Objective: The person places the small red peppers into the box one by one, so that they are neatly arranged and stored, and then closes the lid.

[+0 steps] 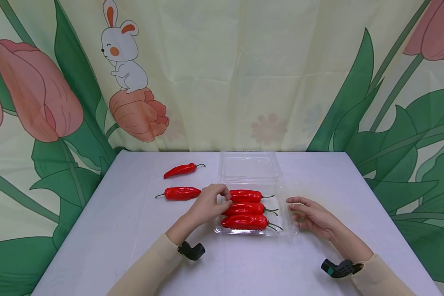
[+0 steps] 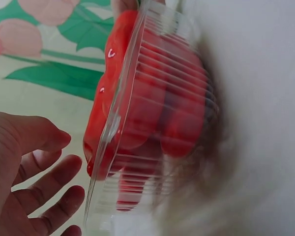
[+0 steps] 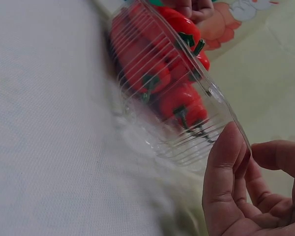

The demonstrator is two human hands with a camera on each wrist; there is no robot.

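A clear plastic box [image 1: 277, 228] stands with its lid [image 1: 249, 166] folded back behind it. Several red chili peppers [image 1: 244, 222] lie stacked inside, stems to the right. My left hand [image 1: 211, 203] hovers over the box's left side, by the blunt ends of the peppers. In the left wrist view, the loosely spread fingers [image 2: 49, 189] are apart from the box and hold nothing. At the opposite side, my right hand [image 1: 312, 218] pinches the box's rim between thumb and fingers, as the right wrist view shows.
Two more red chili peppers lie left of the box: a slim one [image 1: 180, 170] farther back and a thicker one [image 1: 181, 193] beside my left hand. A white cloth [image 1: 96, 255] covers the table. Behind hangs a curtain [image 1: 214, 74] printed with tulips and a rabbit.
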